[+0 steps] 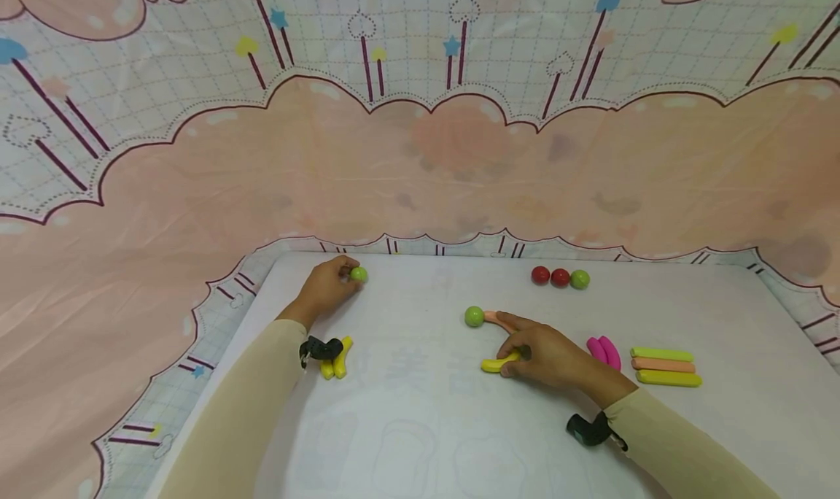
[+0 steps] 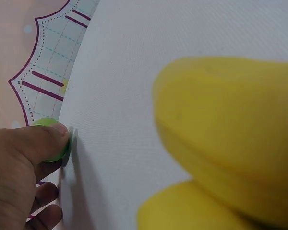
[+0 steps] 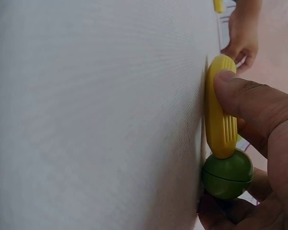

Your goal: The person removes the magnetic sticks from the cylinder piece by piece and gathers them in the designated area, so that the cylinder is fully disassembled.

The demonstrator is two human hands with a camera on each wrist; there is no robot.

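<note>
At the back left, my left hand pinches a small green ball between thumb and fingers. The left wrist view shows the thumb lying over that green ball. My right hand grips a ridged yellow banana-shaped piece near mid-table. In the right wrist view the thumb presses this yellow piece, and a grooved green ball sits at its end, hidden from the head view. Another green ball lies beyond, next to a peach-coloured stick partly covered by the right hand's fingers.
Two yellow banana-shaped pieces lie under the left wrist. At the back right stand two red balls and a green one. Two curved pink pieces and three straight sticks lie right of the right hand.
</note>
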